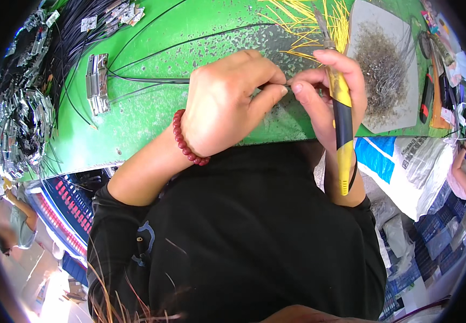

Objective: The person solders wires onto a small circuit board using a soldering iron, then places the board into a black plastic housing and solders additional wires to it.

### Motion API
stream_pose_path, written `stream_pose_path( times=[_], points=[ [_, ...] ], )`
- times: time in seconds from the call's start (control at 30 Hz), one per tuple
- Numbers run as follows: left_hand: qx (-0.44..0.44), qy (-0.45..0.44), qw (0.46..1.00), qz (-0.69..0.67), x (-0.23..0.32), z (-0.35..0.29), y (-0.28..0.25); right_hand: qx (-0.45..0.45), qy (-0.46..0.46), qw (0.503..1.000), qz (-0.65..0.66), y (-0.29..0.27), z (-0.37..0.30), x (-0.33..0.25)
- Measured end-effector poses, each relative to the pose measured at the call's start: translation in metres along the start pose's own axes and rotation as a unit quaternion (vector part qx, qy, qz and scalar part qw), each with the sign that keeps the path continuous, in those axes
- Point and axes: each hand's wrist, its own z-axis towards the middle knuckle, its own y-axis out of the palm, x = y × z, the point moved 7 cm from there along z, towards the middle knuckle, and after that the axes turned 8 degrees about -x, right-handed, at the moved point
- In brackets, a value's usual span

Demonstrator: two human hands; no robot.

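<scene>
My left hand (225, 99), a red bead bracelet at its wrist, is closed on thin black cables (152, 81). These run left to a shiny metal-cased part (98, 85) lying on the green table. My right hand (319, 105) holds a yellow-and-black soldering iron (344, 121), its metal tip pointing away from me. Thumb and forefinger of that hand also pinch close to the left fingertips. The cable end between the two hands is mostly covered by fingers.
Shiny metal parts (20, 129) and black cables (79, 27) pile up at the left. Yellow wires (303, 24) lie at the far right, near a pale board (365, 110) covered with dark debris. Hand tools (436, 81) line the right edge. Other people are at both sides.
</scene>
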Motion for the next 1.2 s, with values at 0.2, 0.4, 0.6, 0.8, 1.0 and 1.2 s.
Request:
stream_pose_path(
  times=[0.2, 0.4, 0.6, 0.8, 1.0, 1.2],
  points=[
    [-0.017, -0.033, 0.999, -0.001, -0.007, 0.002, 0.004, 0.058, -0.029, 0.997, -0.050, -0.010, -0.008, 0.011],
    [-0.004, -0.020, 0.992, 0.123, -0.018, 0.003, 0.015, 0.026, 0.094, 0.995, -0.001, -0.033, -0.030, 0.017],
    [-0.024, -0.015, 0.990, 0.140, -0.024, 0.004, 0.023, 0.109, 0.061, 0.992, 0.009, -0.053, -0.045, 0.021],
    [-0.042, -0.026, 0.989, 0.141, -0.022, 0.009, 0.022, 0.125, 0.059, 0.990, 0.041, -0.050, -0.053, 0.026],
    [-0.059, -0.031, 0.988, 0.138, -0.024, 0.012, 0.023, 0.093, 0.052, 0.994, -0.001, -0.045, -0.055, 0.028],
    [-0.066, -0.036, 0.986, 0.149, -0.023, 0.014, 0.023, 0.083, 0.047, 0.995, -0.026, -0.045, -0.055, 0.029]
  ],
)
